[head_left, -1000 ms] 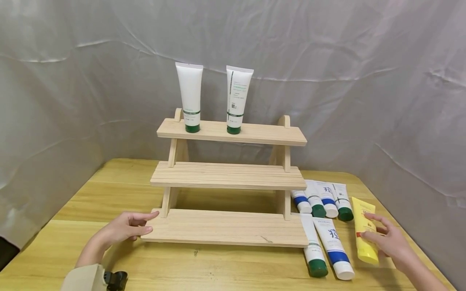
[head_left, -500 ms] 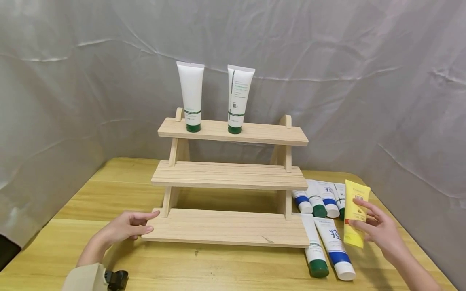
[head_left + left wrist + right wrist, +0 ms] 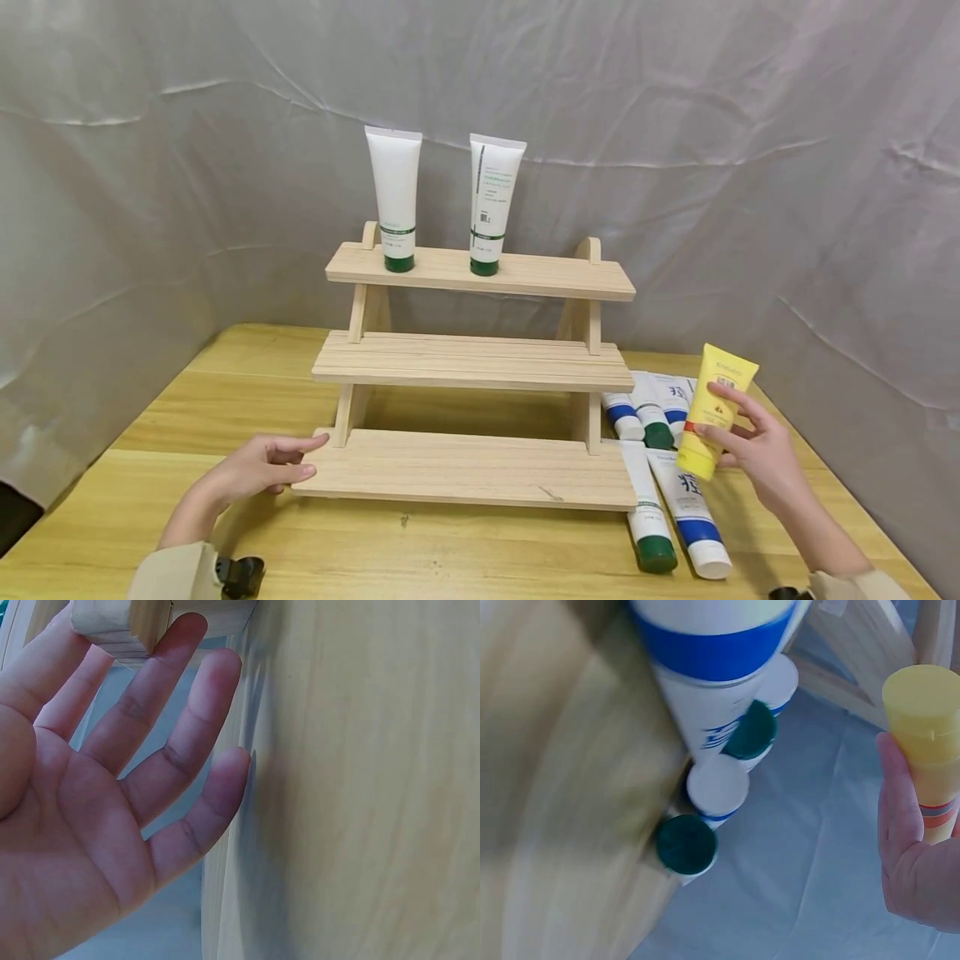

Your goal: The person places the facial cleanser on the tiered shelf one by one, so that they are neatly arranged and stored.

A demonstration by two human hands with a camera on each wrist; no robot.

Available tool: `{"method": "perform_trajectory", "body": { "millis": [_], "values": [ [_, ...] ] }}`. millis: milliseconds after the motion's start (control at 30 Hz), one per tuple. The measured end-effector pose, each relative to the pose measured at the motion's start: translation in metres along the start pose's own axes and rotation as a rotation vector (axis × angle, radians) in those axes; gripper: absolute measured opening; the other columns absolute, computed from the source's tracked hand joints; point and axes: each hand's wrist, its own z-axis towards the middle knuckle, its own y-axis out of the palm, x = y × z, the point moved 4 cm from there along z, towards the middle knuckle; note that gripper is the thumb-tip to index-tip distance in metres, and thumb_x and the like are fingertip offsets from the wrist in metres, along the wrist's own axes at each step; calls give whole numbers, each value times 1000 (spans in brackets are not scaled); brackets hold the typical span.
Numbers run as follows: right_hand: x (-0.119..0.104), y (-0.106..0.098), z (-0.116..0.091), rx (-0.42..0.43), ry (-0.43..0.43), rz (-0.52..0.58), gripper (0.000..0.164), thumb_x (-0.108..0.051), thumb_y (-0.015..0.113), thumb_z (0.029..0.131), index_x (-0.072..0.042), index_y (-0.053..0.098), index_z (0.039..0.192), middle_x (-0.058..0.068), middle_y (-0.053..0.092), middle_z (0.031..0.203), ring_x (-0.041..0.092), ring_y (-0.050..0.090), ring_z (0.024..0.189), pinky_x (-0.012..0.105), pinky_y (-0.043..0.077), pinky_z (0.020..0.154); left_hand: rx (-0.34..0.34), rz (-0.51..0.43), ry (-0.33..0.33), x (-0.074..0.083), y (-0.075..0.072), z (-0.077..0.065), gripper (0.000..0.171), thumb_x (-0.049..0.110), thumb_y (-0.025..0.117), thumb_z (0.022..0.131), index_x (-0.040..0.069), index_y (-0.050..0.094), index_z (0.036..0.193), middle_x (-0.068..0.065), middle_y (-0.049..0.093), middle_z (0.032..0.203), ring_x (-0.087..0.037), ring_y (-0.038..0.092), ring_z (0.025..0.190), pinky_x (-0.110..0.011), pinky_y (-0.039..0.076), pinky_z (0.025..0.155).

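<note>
My right hand [image 3: 765,454] holds a yellow squeeze tube [image 3: 716,408] above the table, cap end down and tilted. In the right wrist view the thumb lies along the tube [image 3: 930,772]. At the left end of the three-tier wooden display stand [image 3: 465,471], my left hand [image 3: 251,473] pinches the bottom shelf's corner; in the left wrist view its other fingers [image 3: 184,750] are spread below. Two white tubes with green caps, a left one [image 3: 394,196] and a right one [image 3: 495,200], stand on their caps on the top shelf.
Right of the stand, a green-capped tube [image 3: 647,508] and a blue-banded tube [image 3: 692,517] lie on the wooden table [image 3: 450,554]. Several more tubes lie behind them, partly hidden by the stand and the yellow tube. A grey cloth [image 3: 675,167] hangs behind.
My right hand has lifted the yellow tube from the table's right side and carried it up and left, tilting it. The left hand stays at the shelf's corner.
</note>
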Motion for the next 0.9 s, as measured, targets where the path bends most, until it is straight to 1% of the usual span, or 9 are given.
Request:
{"method": "perform_trajectory", "body": {
  "millis": [133, 167, 200, 233, 333, 400, 500, 733, 900],
  "values": [
    [-74, 22, -23, -19, -8, 69, 62, -16, 69, 79, -25, 42, 134, 7, 30, 116, 5, 57, 81, 33, 51, 55, 2, -2, 1, 1, 0, 0, 52, 12, 58, 87, -13, 36, 127, -2, 55, 79, -4, 38, 56, -23, 38, 48],
    [-85, 26, -27, -5, -15, 76, 62, -17, 70, 78, -24, 43, 134, 5, 30, 115, 3, 57, 81, 31, 51, 55, 3, -3, 2, 1, 0, 0, 52, 12, 58, 87, -13, 36, 127, -4, 57, 83, -4, 38, 56, -23, 38, 48],
    [-107, 32, -35, -6, -13, 87, 61, -15, 69, 79, -23, 43, 133, 5, 30, 113, 2, 56, 79, 29, 51, 55, 3, -5, 1, 1, 0, 0, 52, 12, 58, 87, -13, 36, 127, -5, 57, 85, -4, 38, 56, -23, 38, 48],
    [-121, 37, -40, -10, -26, 112, 60, -12, 69, 79, -21, 44, 133, 6, 30, 112, 2, 56, 78, 26, 50, 55, 5, -8, -3, 1, 0, 0, 52, 12, 58, 87, -13, 36, 127, -6, 57, 87, -4, 38, 56, -23, 38, 48],
    [-132, 43, -39, -8, -41, 108, 59, -14, 68, 80, -21, 43, 133, 4, 30, 113, 1, 55, 79, 25, 50, 57, 4, -13, -9, 0, 0, -1, 52, 12, 58, 87, -12, 36, 128, -6, 57, 89, -4, 38, 57, -23, 38, 49],
    [-137, 45, -36, -4, -50, 116, 59, -14, 67, 81, -21, 43, 134, 3, 31, 114, 1, 54, 81, 24, 50, 58, 3, -13, -15, -1, 0, 0, 53, 12, 58, 87, -12, 36, 128, -4, 55, 83, -5, 38, 57, -23, 38, 49],
    [-145, 48, -30, 5, -80, 137, 59, -14, 67, 81, -20, 42, 134, 3, 33, 114, 3, 53, 82, 24, 50, 58, 6, -11, -21, -1, -1, 0, 53, 13, 58, 87, -12, 36, 128, -3, 54, 81, -5, 39, 57, -23, 39, 49],
    [-166, 52, -18, 19, -142, 214, 59, -12, 67, 80, -19, 44, 133, 2, 35, 116, 5, 54, 85, 23, 49, 59, 15, -9, -27, -1, 0, 1, 53, 13, 59, 87, -11, 37, 128, -2, 53, 78, -6, 38, 55, -23, 39, 49],
    [-177, 55, -11, 20, -150, 291, 59, -10, 69, 78, -18, 45, 132, 2, 36, 115, 6, 55, 86, 24, 50, 58, 17, -2, -31, -1, 0, 0, 53, 13, 59, 87, -11, 37, 128, -1, 50, 74, -6, 38, 56, -23, 39, 49]
  ]
}}
